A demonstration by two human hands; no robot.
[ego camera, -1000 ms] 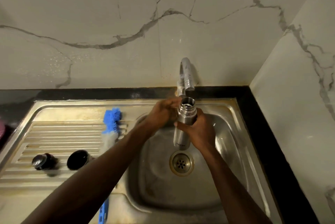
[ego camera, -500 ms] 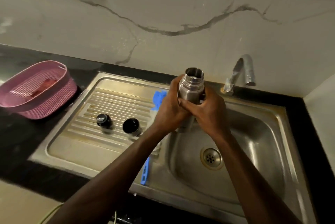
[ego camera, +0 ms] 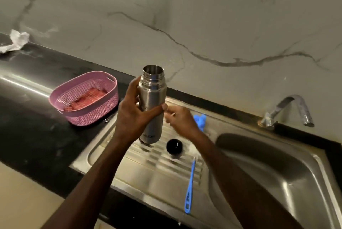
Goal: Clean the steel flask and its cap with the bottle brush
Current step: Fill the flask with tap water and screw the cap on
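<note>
My left hand (ego camera: 134, 115) grips the open steel flask (ego camera: 152, 99) upright above the ribbed drainboard (ego camera: 148, 171). My right hand (ego camera: 180, 120) is just to the flask's right, off it, blurred, its fingers loosely curled and holding nothing. A black cap (ego camera: 174, 146) lies on the drainboard below the right hand. The bottle brush lies there too: its blue bristle head (ego camera: 200, 119) shows behind my right wrist and its blue handle (ego camera: 190, 186) points toward the front edge. The second cap piece is hidden behind the flask.
A pink woven basket (ego camera: 87, 112) with a red cloth inside stands on the black counter at left. The sink basin (ego camera: 277, 173) is at right, with the steel tap (ego camera: 290, 110) behind it. Crumpled white paper (ego camera: 15, 40) lies at far left.
The flask has moved left from under the tap to above the drainboard. My right hand has let go of it; my left hand alone holds it now. The view swung left.
</note>
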